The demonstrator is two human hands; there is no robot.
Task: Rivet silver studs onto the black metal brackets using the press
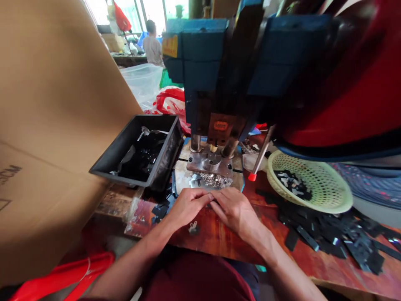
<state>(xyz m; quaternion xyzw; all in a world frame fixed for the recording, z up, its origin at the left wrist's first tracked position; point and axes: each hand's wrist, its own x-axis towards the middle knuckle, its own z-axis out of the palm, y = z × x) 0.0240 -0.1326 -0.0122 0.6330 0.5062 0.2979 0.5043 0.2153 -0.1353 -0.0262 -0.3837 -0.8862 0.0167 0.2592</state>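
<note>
A big blue press point(219, 71) stands at the far side of the wooden bench point(313, 259), straight ahead of the person. At its foot lies a metal base plate point(209, 164), and in front of the plate there is a heap of small shiny metal pieces point(213, 179).

To the left of the press a black tray point(139, 150) is tilted toward the plate, with dark parts inside. To the right a pale green basket point(308, 182) holds some black strips, and more black strips point(338, 238) lie scattered on the bench below it.

The left hand point(188, 205) and the right hand point(235, 209) are together, fingertips meeting just below the heap. Something small may be pinched between them, but I cannot tell what it is. The heap lies directly ahead of both hands, very near, about equally close to each. One small metal clip point(193, 227) rests on the bench just beside the left wrist.
</note>
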